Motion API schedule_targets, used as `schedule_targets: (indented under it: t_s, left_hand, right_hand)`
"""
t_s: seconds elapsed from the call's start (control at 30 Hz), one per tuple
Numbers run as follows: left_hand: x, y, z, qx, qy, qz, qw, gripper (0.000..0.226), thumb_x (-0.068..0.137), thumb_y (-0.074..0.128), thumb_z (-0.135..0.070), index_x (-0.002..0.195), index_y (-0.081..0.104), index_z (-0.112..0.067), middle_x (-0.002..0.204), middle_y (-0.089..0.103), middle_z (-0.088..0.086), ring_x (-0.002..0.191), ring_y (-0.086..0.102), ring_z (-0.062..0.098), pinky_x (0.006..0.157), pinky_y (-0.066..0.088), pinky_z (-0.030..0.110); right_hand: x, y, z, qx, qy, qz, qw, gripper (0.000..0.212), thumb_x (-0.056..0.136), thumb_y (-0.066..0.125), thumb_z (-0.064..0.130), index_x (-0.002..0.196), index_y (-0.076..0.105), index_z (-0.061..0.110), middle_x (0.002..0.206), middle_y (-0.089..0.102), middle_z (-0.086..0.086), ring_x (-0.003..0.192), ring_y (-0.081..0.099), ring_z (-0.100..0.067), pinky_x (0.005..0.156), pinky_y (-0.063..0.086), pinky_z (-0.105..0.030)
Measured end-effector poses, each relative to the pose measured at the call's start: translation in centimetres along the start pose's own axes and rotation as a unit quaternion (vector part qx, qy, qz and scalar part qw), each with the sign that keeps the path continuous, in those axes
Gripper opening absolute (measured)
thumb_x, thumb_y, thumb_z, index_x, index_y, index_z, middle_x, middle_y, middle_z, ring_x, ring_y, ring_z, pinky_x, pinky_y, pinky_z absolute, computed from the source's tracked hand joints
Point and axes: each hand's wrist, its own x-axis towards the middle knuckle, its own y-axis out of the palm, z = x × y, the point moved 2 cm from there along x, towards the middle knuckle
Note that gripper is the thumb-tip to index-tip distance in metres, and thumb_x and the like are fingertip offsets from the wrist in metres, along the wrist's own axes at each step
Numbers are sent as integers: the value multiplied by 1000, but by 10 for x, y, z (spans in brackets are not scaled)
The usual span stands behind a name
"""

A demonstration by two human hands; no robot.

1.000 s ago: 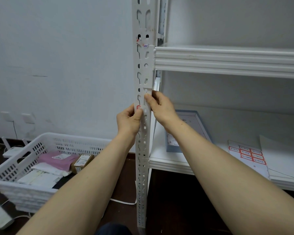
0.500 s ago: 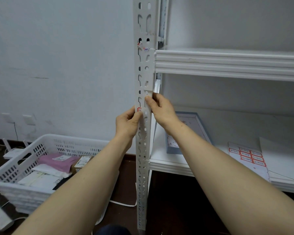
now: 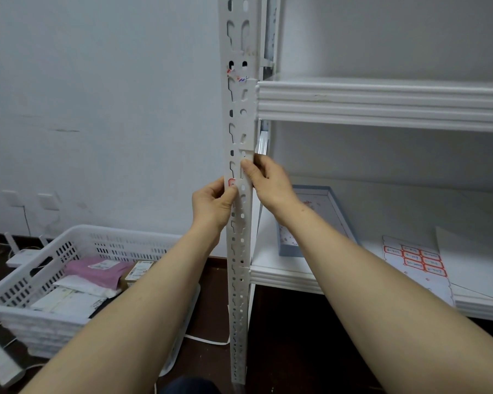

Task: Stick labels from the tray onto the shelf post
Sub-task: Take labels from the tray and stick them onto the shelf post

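- White wall (image 3: 97, 109) behind; shelf post (image 3: 238, 123) stands upright, long axis vertical.
- Red-edged label (image 3: 231, 182) sits on post's left flange, touching thumb of left hand (image 3: 211, 204), which pinches that edge.
- Right hand (image 3: 271, 182) grips post just above; left judged nearer for smoothing.

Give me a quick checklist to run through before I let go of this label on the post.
1. Label on the shelf post: ok, its red border shows on the post's front left.
2. Left hand pressing the label: ok, thumb on it.
3. Right hand steadying the post just above: ok, thumb on the front.
4. Label flat, no lifted corner: cannot tell, the thumb covers most of it.
5. Label straight: cannot tell.
6. More labels ready: ok, a label sheet lies on the lower shelf, right of the tray.
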Motion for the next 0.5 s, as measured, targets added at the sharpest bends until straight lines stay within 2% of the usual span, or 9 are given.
schedule_targets:
  t_s: [0.13,0.17,0.33,0.43,0.5]
  left_hand:
    - [2,0,1,11,9,-4,1000,20,91,56,-7,85,70,-19,83,69,0,71,60,5,66,48,10]
    - [2,0,1,12,12,-3,1000,19,92,55,-8,86,70,-19,83,69,0,72,60,6,67,48,9]
    - [0,-2,0,19,5,11,1000,22,92,55,-10,109,69,-14,88,70,-11,72,64,-10,64,47,4]
    - [-5,-5,4,9,5,9,1000,28,91,58,-10,116,65,-17,95,69,-14,82,64,-11,68,47,3]
    - [-7,-10,8,11,3,-34,999,33,88,62,-12,122,62,-15,104,68,-10,95,63,-3,76,47,5]
  right_hand:
    - [-1,0,0,0,0,-1,1000,35,94,51,31,122,55,11,116,65,-6,107,61,-21,98,48,-43]
    - [-1,0,0,0,0,-1,1000,35,94,51,31,122,55,11,116,65,-6,107,61,-21,97,49,-43]
    - [-1,-1,0,-1,-2,3,1000,34,94,51,32,121,55,12,115,65,-6,107,61,-21,97,49,-43]
    - [-1,-1,1,-3,-2,8,1000,34,94,50,32,121,55,13,116,65,-6,108,61,-21,98,48,-43]
    - [-1,-1,1,-5,-1,9,1000,35,94,51,33,122,55,13,116,65,-5,108,61,-21,98,48,-43]
